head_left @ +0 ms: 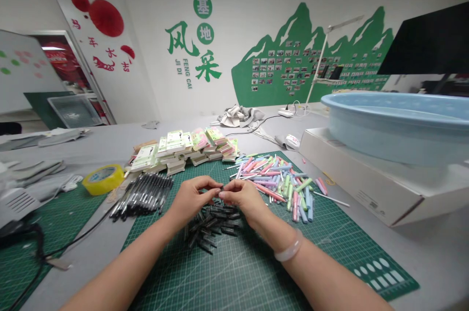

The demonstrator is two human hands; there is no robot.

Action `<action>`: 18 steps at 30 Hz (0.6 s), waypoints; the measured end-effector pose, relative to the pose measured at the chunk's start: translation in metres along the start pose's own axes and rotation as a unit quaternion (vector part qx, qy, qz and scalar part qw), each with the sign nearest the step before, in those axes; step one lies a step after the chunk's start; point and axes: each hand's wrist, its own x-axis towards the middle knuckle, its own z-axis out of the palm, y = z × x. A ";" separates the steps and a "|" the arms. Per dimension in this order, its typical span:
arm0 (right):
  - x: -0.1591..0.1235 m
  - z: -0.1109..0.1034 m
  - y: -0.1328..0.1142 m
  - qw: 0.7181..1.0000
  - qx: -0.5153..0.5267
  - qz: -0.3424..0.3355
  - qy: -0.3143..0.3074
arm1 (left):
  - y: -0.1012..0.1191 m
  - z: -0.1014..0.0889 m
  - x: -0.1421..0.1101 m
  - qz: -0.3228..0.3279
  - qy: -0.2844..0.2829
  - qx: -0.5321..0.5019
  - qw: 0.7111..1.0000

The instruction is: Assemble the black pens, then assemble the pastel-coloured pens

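Observation:
My left hand and my right hand meet over the green cutting mat, fingertips pinched together. Between them is a small dark piece, mostly covered by the fingers, so its kind does not show. Just beneath both hands lies a loose heap of short black pen parts. Left of my left hand, clear pens with black ends lie side by side in a pile. Beyond my right hand spreads a heap of pastel pen parts in pink, green, blue and purple.
Stacked small boxes stand behind the mat. A yellow tape roll lies at left, near a black cable. At right, a blue basin rests on a white carton. Grey cloth lies at the back.

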 end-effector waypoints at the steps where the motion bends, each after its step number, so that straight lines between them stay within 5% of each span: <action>1: 0.000 0.000 0.000 1.000 0.007 0.001 0.005 | 0.001 0.002 -0.001 0.011 0.002 0.012 1.000; 6: 0.001 -0.002 0.002 1.000 0.011 -0.004 0.011 | 0.003 0.004 -0.003 0.027 -0.014 0.036 0.999; 11: 0.007 -0.009 0.002 0.996 -0.081 -0.026 0.009 | -0.010 -0.020 0.007 -0.019 -0.062 0.008 0.998; 18: 0.013 -0.016 0.014 0.927 -0.360 -0.099 0.028 | -0.051 -0.065 0.017 -0.078 -0.038 0.301 0.950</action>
